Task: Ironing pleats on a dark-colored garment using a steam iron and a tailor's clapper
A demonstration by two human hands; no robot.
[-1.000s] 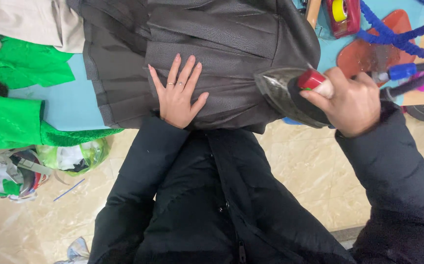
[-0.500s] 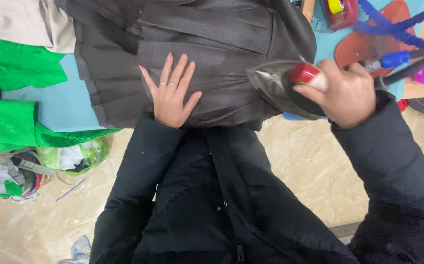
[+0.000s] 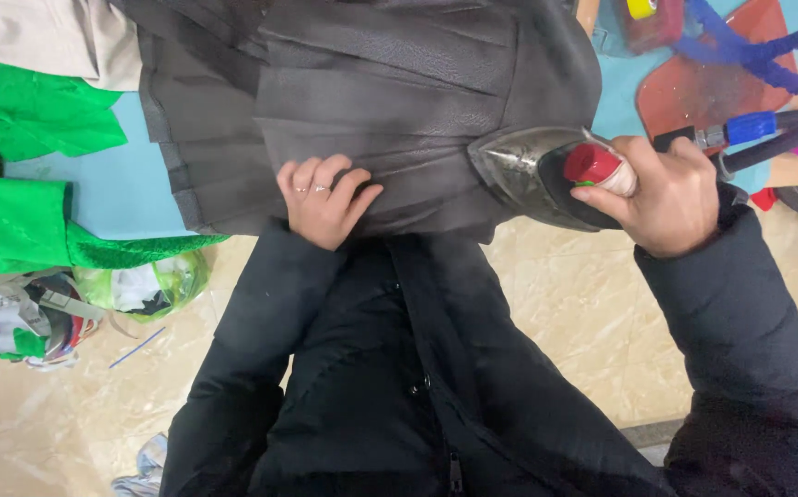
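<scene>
A light blue ironing surface (image 3: 104,198) runs across the top of the view, and most of it is covered by a dark grey pleated skirt (image 3: 390,101) spread flat, its hem hanging just over the near edge. Bright green fabric (image 3: 22,184) lies at the left end of the surface, with a pale beige garment (image 3: 40,37) above it. On the tiled floor below the green fabric sits a heap of mixed scraps and clear plastic (image 3: 68,308).

Both arms come up from the bottom in black padded sleeves. The right arm bends in from the right, and the right hand (image 3: 661,193) is wrapped tight around the handle of a steam iron (image 3: 532,170), thumb resting by its red knob. The iron's pointed metal sole faces left and lies on the lower right part of the skirt. A blue hose (image 3: 753,126) leads away from the iron toward the right.

The left hand (image 3: 321,198) rests on the skirt near its hem, well left of the iron's tip, palm down, fingers curled and bunched together, pressing the cloth; it grips nothing.
</scene>
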